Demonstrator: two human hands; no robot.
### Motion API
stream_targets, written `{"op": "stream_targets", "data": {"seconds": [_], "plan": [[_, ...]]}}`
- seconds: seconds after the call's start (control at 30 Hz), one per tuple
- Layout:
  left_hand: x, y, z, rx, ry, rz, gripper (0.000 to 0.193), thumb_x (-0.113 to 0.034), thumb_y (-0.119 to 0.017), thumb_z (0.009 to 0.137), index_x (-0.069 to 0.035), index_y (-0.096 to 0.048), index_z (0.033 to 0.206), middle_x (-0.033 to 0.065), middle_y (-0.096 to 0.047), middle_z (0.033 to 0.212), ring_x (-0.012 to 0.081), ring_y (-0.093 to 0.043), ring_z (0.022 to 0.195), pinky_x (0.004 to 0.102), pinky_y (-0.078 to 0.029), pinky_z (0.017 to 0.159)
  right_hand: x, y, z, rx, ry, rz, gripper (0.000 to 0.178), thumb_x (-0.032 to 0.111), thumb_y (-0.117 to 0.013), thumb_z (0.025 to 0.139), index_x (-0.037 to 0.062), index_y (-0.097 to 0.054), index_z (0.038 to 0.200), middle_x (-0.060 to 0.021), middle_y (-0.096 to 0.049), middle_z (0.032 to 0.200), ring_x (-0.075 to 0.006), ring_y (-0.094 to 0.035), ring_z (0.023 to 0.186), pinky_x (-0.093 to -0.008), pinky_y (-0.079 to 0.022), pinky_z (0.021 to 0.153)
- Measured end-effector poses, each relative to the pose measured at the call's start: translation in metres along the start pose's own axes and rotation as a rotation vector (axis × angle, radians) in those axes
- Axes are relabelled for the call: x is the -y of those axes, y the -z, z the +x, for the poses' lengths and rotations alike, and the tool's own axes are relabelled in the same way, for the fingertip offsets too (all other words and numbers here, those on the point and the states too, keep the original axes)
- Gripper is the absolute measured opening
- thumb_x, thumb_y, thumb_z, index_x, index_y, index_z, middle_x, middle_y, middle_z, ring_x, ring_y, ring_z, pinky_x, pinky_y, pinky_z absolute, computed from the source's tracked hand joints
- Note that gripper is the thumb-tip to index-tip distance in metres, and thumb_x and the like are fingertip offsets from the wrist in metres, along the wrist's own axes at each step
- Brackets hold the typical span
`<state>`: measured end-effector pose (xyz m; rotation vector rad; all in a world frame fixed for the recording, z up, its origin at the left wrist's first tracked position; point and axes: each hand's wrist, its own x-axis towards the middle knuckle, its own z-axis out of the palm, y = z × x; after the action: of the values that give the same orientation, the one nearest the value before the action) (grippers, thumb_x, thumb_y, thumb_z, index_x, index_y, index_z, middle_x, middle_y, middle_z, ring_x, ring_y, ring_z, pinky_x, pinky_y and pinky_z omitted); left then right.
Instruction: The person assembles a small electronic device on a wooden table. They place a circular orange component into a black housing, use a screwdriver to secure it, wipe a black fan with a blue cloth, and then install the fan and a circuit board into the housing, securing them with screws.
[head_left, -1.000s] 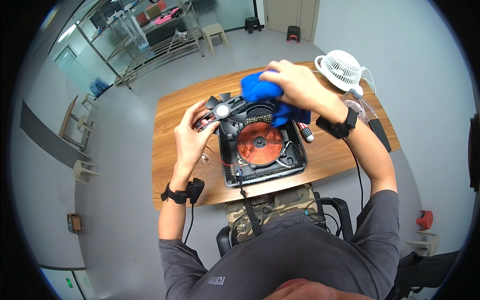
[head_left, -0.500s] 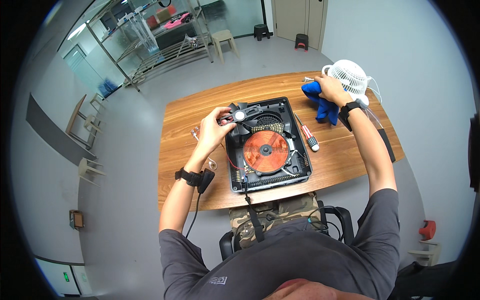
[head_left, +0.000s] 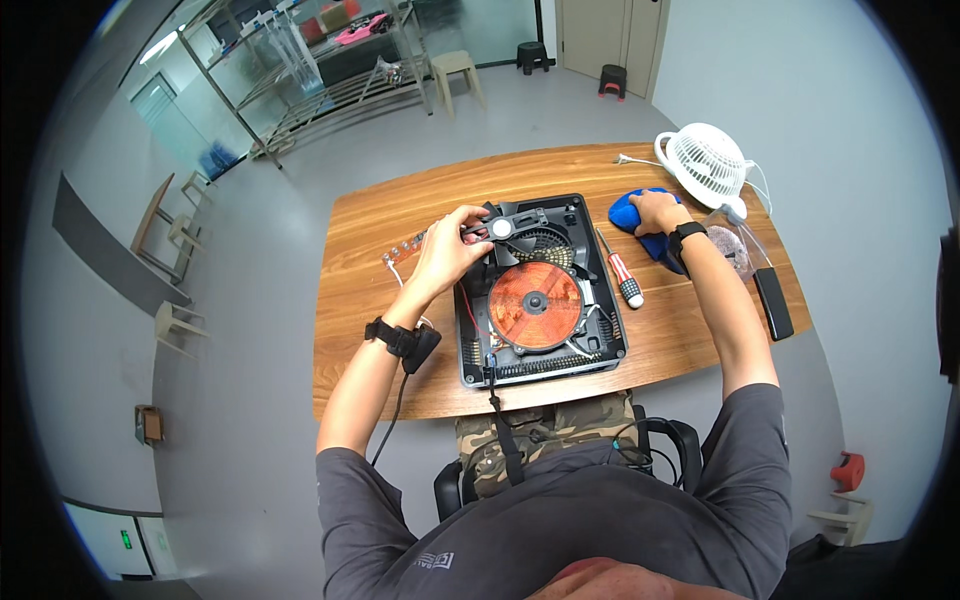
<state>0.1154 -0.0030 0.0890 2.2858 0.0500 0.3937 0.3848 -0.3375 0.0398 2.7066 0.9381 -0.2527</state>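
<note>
My left hand (head_left: 452, 250) pinches a small black cooling fan (head_left: 502, 229) by its frame, over the back left of an open black induction cooker housing (head_left: 545, 376). A round copper coil (head_left: 535, 306) sits in the middle of that housing, with thin wires around it. To the right, my right hand (head_left: 660, 212) grips a bunched blue cloth (head_left: 624, 213) down on the table; the palm side is hidden. Between the cloth and the housing lies a screwdriver (head_left: 625, 280) with a red and white handle.
The wooden table (head_left: 375, 300) also bears a white fan (head_left: 707, 165) at the back right, a clear round part (head_left: 730, 250), and a black flat object (head_left: 773, 303). Several small parts (head_left: 405, 247) and a white cable lie left of the housing. A metal rack (head_left: 330, 105) stands beyond.
My right hand has lowered the blue cloth from near the white fan onto the table. My left hand has shifted slightly right with the cooling fan.
</note>
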Motion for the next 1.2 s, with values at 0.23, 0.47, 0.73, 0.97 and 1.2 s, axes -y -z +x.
{"op": "stream_targets", "data": {"seconds": [0.23,0.47,0.73,0.97,1.2], "plan": [[0.001,-0.003,0.005,0.022,-0.034,-0.001,0.044,-0.008,-0.084,0.078,-0.004,-0.068,0.119,0.0115,-0.075,0.103,0.0205,-0.071,0.086,0.0358,-0.057,0.082,0.020,0.051,-0.019,-0.008,0.005,0.018,0.063,0.037,-0.085,0.081,0.0080,-0.063,0.132,-0.0165,-0.070,0.125,-0.0344,-0.066,0.120,-0.0445,-0.055,0.099],[-0.004,-0.011,0.017,0.047,-0.064,0.141,0.042,-0.009,-0.084,0.079,-0.003,-0.069,0.117,0.0126,-0.075,0.104,0.0216,-0.072,0.092,0.0354,-0.058,0.085,0.106,0.103,-0.042,-0.309,0.526,0.228,0.050,0.026,-0.081,0.083,0.0053,-0.066,0.125,-0.0148,-0.069,0.117,-0.0363,-0.065,0.114,-0.0472,-0.054,0.094],[0.002,-0.024,0.028,0.010,-0.158,0.101,0.040,-0.007,-0.082,0.078,-0.002,-0.068,0.116,0.0128,-0.073,0.106,0.0272,-0.072,0.093,0.0381,-0.058,0.086,0.125,0.087,-0.039,-0.399,0.510,0.282,0.040,0.020,-0.080,0.083,0.0036,-0.069,0.118,-0.0160,-0.067,0.111,-0.0374,-0.067,0.105,-0.0459,-0.055,0.088],[0.012,-0.036,0.034,-0.007,-0.265,0.192,0.038,-0.001,-0.076,0.080,-0.003,-0.064,0.116,0.0161,-0.062,0.114,0.0364,-0.065,0.107,0.0436,-0.054,0.091,0.118,0.072,-0.036,-0.469,0.461,0.339,0.039,0.018,-0.082,0.081,0.0034,-0.072,0.116,-0.0173,-0.067,0.108,-0.0391,-0.068,0.104,-0.0468,-0.056,0.088],[0.014,-0.045,0.034,0.055,-0.185,0.365,0.039,-0.008,-0.081,0.080,-0.003,-0.063,0.113,0.0157,-0.062,0.114,0.0381,-0.065,0.109,0.0465,-0.054,0.091,0.118,0.053,-0.027,-0.450,0.431,0.342,0.036,0.016,-0.083,0.079,0.0033,-0.073,0.111,-0.0164,-0.067,0.107,-0.0385,-0.068,0.102,-0.0473,-0.056,0.087]]}}
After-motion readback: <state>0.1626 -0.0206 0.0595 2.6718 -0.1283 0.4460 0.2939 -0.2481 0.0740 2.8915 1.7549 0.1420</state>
